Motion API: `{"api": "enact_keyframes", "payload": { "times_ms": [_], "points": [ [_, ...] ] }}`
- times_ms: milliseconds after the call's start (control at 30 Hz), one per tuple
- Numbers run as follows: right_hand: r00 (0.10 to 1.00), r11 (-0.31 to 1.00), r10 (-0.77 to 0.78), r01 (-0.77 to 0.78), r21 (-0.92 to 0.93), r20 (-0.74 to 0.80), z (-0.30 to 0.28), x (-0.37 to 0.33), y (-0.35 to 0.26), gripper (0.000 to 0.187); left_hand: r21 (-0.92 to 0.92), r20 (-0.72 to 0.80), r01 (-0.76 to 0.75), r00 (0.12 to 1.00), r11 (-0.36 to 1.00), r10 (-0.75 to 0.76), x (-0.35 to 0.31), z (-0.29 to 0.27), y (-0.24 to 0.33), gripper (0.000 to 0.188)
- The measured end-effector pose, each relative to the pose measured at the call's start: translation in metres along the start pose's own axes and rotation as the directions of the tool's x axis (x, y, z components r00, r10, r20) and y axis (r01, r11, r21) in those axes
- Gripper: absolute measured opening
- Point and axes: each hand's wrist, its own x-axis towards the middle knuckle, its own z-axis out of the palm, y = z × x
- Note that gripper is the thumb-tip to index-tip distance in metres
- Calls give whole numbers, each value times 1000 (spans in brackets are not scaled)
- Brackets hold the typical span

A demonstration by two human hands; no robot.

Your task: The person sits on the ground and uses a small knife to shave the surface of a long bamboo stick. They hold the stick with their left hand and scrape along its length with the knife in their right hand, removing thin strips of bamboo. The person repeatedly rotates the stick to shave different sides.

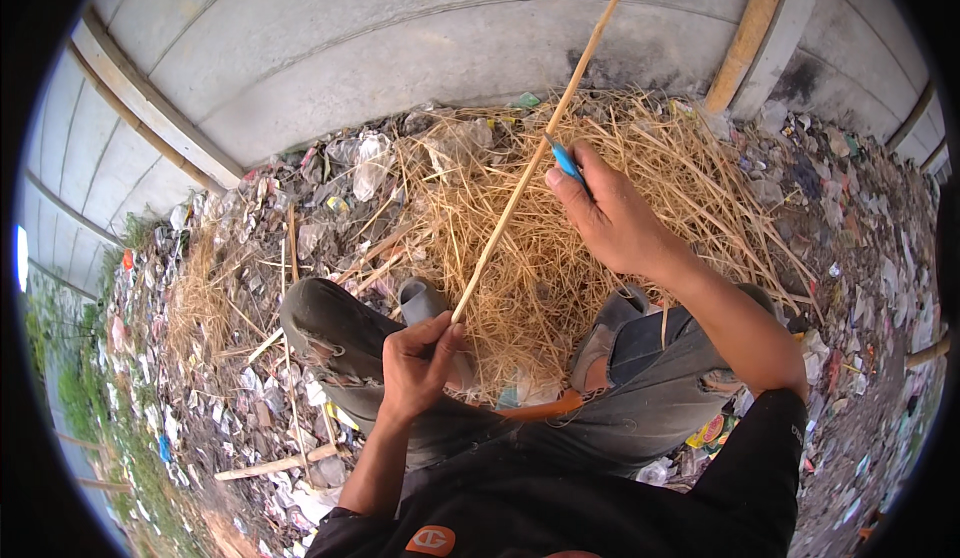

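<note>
A long, thin bamboo strip [505, 220] slants up and away from me toward the wall. Its near end sits pinched between the thumb and fingers of my left hand [415, 363], which is closed in front of my left knee. My right hand [615, 213] is wrapped round a small blue-handled knife [567, 161], farther out along the strip. The knife's tip meets the strip around its middle; the blade itself is barely visible. Beneath both hands, a heap of pale curled bamboo shavings [530, 298] spreads between my feet and beyond them.
A grey concrete panel wall [430, 48] stands ahead, with a bamboo pole [748, 33] leaning on it at right. Litter-strewn ground [870, 288] surrounds me. Loose bamboo pieces [275, 466] lie at my left. Grey slippers [421, 300] are on my feet.
</note>
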Motion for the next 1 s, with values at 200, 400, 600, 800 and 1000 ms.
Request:
{"api": "enact_keyframes", "payload": {
  "times_ms": [200, 400, 600, 800, 1000],
  "points": [
    [920, 876, -363, 284, -390, -145, -10, 17, 34, 38, 32, -13, -81, 997, 996, 81, -1, 3, -10, 22],
    [984, 921, -45, -25, -389, -171, -36, 27, 32, 33, 237, -28, -144, 988, 961, 155, -4, 4, -2, 15],
    [963, 911, -87, -27, -413, -254, -47, 37, 40, 36, 336, -32, -262, 957, 905, 289, -2, 8, 0, 15],
    [994, 937, -71, 38, -347, -85, 2, 21, 31, 37, 340, -63, -225, 963, 913, 260, 1, 9, -10, 17],
    [982, 944, -123, 71, -322, -142, -4, 30, 24, 34, 330, -70, -232, 961, 915, 269, 5, 10, -2, 17]
  ]
}}
